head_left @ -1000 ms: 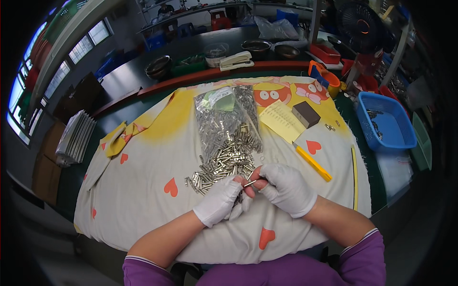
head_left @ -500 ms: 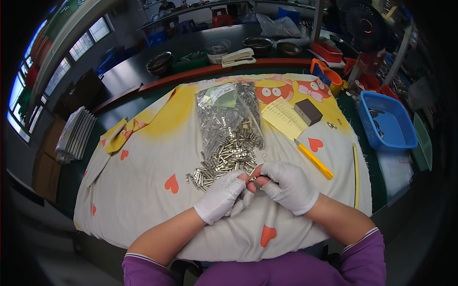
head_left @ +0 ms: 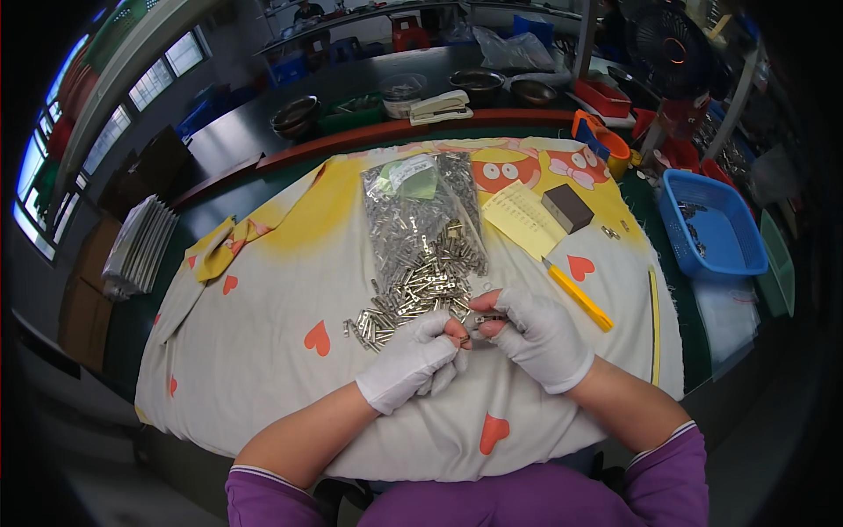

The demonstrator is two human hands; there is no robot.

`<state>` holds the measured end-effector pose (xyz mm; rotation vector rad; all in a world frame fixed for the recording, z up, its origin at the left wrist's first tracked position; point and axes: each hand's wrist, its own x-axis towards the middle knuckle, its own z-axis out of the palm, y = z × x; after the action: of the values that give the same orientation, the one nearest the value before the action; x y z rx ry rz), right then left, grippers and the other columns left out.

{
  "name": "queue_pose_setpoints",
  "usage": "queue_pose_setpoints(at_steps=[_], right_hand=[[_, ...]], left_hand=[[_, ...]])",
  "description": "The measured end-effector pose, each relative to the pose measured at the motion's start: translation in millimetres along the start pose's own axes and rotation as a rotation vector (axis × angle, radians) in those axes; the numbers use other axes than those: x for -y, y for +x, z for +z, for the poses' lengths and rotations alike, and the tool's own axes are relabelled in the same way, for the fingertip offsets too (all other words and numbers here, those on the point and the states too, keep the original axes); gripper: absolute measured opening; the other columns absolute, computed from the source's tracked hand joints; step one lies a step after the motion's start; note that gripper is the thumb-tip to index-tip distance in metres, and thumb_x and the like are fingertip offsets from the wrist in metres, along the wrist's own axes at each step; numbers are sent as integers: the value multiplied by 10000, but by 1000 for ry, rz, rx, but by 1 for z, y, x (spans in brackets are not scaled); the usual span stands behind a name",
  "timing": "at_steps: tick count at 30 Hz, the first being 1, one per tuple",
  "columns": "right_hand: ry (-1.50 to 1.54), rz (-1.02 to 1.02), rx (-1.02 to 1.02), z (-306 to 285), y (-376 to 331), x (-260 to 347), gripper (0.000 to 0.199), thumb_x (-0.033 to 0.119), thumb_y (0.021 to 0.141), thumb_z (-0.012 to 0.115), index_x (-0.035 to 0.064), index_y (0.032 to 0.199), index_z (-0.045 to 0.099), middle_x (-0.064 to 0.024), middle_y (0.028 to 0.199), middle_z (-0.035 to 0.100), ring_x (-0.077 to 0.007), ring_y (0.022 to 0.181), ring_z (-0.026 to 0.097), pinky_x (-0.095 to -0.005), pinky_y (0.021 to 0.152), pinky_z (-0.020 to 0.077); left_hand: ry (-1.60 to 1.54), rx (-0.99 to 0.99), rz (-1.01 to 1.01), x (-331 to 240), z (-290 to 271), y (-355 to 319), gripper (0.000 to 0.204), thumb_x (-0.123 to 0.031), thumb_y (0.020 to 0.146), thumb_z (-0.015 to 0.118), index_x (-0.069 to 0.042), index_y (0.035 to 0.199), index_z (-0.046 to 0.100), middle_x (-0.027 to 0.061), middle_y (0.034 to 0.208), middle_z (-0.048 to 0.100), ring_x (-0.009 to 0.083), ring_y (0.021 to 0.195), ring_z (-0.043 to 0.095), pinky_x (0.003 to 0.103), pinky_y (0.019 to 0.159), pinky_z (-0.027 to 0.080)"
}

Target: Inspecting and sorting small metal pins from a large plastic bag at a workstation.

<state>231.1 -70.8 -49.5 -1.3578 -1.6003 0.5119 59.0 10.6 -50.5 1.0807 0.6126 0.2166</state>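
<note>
Both hands wear white gloves with bare thumb and fingertips. My right hand pinches a small silvery metal part between thumb and forefinger. Close beside it, my left hand is closed, its thumb and forefinger pinched on a small metal piece that is mostly hidden; the other fingers curl under. Just beyond the hands lies a loose heap of similar metal parts, spilling from the mouth of a clear plastic bag full of them.
A patterned cloth covers the table. To the right lie a yellow cutter knife, a yellow note, a dark block, a yellow strip and a blue basket. Bowls stand behind; stacked white sheets are at left.
My hands have drawn apart slightly. The right moved a little to the right with the metal part in its pinch; the left stays near its place.
</note>
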Motion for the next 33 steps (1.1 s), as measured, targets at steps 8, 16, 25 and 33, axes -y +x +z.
queue_pose_setpoints(at_steps=[8, 16, 25, 33], right_hand=[[93, -61, 74, 1, 2, -6, 200, 42, 730, 668, 55, 927, 639, -96, 784, 606, -225, 690, 591, -289, 618, 464], [40, -31, 35, 3, 1, -7, 197, -38, 734, 636, 15, 923, 632, -100, 814, 613, -171, 714, 610, -263, 631, 483], [41, -25, -13, 4, 2, -8, 193, -45, 707, 639, 30, 884, 625, -84, 789, 600, -177, 709, 600, -250, 639, 479], [55, 37, 6, 1, 3, -5, 148, 35, 736, 647, 42, 882, 621, -108, 772, 590, -240, 713, 587, -297, 647, 459]], left_hand=[[19, 12, 35, 2, 0, 2, 186, -209, 857, 507, -49, 952, 496, 65, 724, 565, 83, 399, 393, 209, 342, 262], [-30, 2, 28, 7, -2, 5, 228, -274, 905, 493, -53, 957, 515, 57, 704, 556, 78, 406, 392, 195, 345, 265], [-9, -29, -5, 10, -3, 6, 234, -314, 918, 452, -83, 906, 486, 17, 649, 532, 60, 381, 388, 193, 326, 251], [-42, -48, 16, 8, -3, 5, 332, -405, 914, 441, -80, 893, 504, 8, 643, 541, 62, 384, 396, 197, 334, 261]])
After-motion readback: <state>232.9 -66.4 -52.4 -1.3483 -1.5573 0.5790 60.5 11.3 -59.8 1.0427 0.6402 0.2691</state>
